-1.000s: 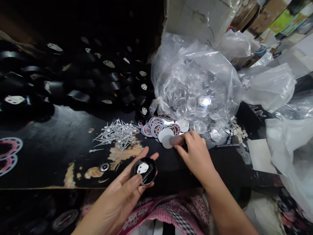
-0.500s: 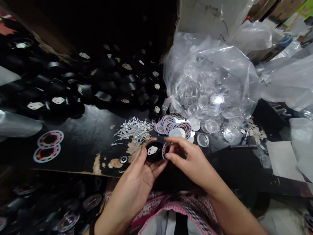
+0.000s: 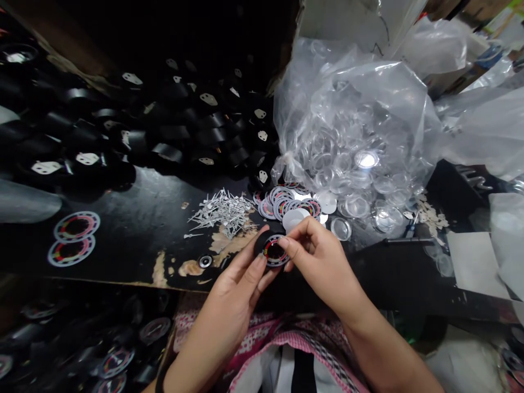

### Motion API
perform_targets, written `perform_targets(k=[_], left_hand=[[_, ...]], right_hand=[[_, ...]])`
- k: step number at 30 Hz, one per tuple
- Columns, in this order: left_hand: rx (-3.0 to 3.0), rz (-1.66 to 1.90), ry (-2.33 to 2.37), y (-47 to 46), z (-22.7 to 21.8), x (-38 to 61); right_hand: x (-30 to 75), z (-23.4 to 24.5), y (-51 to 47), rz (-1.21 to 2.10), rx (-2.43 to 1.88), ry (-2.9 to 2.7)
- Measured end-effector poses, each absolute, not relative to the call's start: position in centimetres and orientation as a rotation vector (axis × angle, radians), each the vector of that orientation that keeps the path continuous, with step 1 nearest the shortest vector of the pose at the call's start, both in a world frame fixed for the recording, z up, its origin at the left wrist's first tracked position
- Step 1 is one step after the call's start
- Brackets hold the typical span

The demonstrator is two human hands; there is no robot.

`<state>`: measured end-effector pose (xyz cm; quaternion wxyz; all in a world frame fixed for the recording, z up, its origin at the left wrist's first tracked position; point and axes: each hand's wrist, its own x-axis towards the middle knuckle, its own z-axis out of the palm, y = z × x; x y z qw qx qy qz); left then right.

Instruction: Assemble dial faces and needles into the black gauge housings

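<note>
My left hand [image 3: 241,278] is closed around a round black gauge housing [image 3: 261,240], its thumb lying at the front edge. Over the housing's open face sits a printed dial disc [image 3: 272,252] with a checkered rim and red and yellow marks. My right hand [image 3: 317,262] pinches the disc at its right side with thumb and fingers. The disc covers the white plate inside the housing. Just beyond the hands lie a pile of small white pointers [image 3: 225,212] and a heap of loose dial discs [image 3: 284,204].
Many black housings [image 3: 172,132] fill the back left. A plastic bag of clear round covers [image 3: 344,147] stands at the back right. Two dial discs [image 3: 73,250] lie at the left, a dark screwdriver-like tool [image 3: 409,241] at the right. Finished-looking gauges [image 3: 117,361] lie below the table edge.
The dial disc has moved left from beside the housing onto its face, hiding the white plate. My right hand has come in closer to my left, and the view has shifted slightly.
</note>
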<state>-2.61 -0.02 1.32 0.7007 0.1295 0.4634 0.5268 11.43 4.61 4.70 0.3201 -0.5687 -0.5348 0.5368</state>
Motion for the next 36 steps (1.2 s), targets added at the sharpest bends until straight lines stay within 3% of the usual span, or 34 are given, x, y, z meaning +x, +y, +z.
perform_targets(k=[5,15,17,21,24,31,36], left_hand=[[0.535,1.137,1.052,-0.5,0.0,-3.2],[0.849,1.033,1.322,-1.4,1.1,-5.7],[0.815,1.018,1.371,-1.9,0.8,-6.8],[0.618,1.035,1.356,-2.5,-0.2,-8.5],[0.519,1.129,1.292,-2.1,-0.8,-8.5],[0.385,1.372,1.151,-0.8,1.2,-5.8],[0.365,1.47,0.968,-0.2,1.4,-5.4]], right_hand=[[12.0,4.9,4.6,1.29,-1.575,-1.579],[10.8,4.7,4.2,1.452,-1.335,-1.724],[10.4,4.8,5.2,1.264,-1.351,-2.004],[8.7,4.5,7.2,0.532,-1.579,-2.571],[7.3,3.9,7.9,0.299,-1.585,-2.741],[7.8,4.0,7.1,0.525,-1.459,-2.601],[9.3,3.2,6.2,0.477,-1.234,-2.439]])
